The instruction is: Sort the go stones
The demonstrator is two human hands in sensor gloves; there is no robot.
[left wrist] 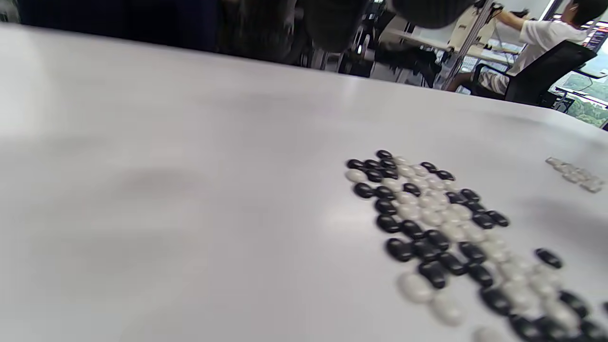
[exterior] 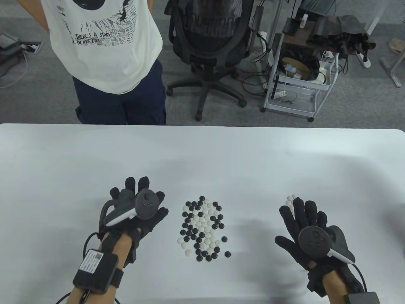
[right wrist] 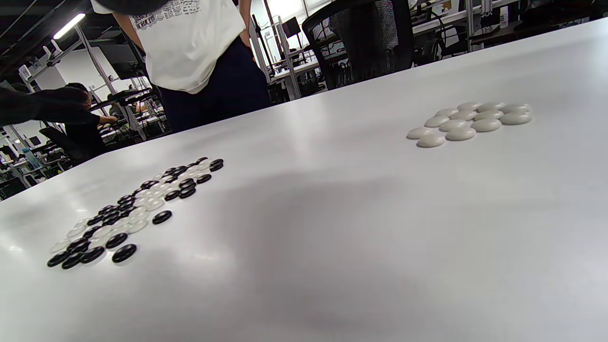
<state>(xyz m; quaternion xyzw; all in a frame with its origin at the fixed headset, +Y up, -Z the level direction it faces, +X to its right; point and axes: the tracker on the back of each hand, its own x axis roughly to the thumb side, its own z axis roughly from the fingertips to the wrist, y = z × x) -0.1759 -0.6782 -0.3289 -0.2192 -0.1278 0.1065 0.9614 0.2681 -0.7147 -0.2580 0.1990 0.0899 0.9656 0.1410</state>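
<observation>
both hands (exterior: 136,209) flat, fingers spread, empty

Evenly and brightly lit from overhead, with soft grey shadows on the white table (exterior: 202,152) toward 12 o'clock of each hand. Sharp in the table view. Blurred throughout the left wrist view, worst at 6 o'clock among the mixed stones (left wrist: 456,237). Mild glare patches at 8 o'clock in the right wrist view; wide-angle tilt of the horizon there.
</observation>
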